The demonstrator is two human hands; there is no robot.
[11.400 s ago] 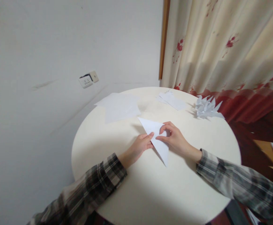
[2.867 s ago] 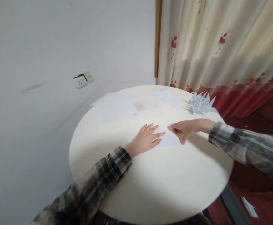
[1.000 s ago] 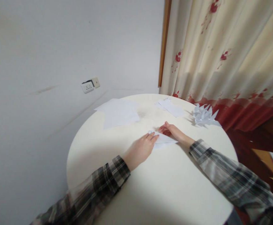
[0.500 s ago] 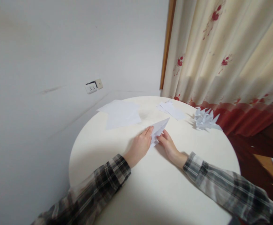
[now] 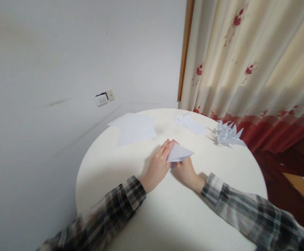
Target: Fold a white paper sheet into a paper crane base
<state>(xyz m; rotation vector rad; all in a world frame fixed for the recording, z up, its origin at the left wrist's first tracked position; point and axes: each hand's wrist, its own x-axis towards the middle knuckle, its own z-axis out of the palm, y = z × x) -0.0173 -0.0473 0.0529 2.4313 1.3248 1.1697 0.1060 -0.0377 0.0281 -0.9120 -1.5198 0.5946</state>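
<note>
A folded white paper triangle is lifted a little above the round cream table, its tip pointing right. My left hand presses flat against the paper's left edge, fingers stretched along it. From below and behind, my right hand grips the same piece, and the paper partly hides those fingers. Both sleeves are dark plaid.
A loose stack of white sheets lies at the table's far left. Smaller paper pieces sit at the back, and several folded paper shapes stand at the far right rim. A wall lies left and a flowered curtain hangs behind.
The paper went from flat on the table to raised between both hands, its tip swinging from far right-up to the right. My right hand slid under it.
</note>
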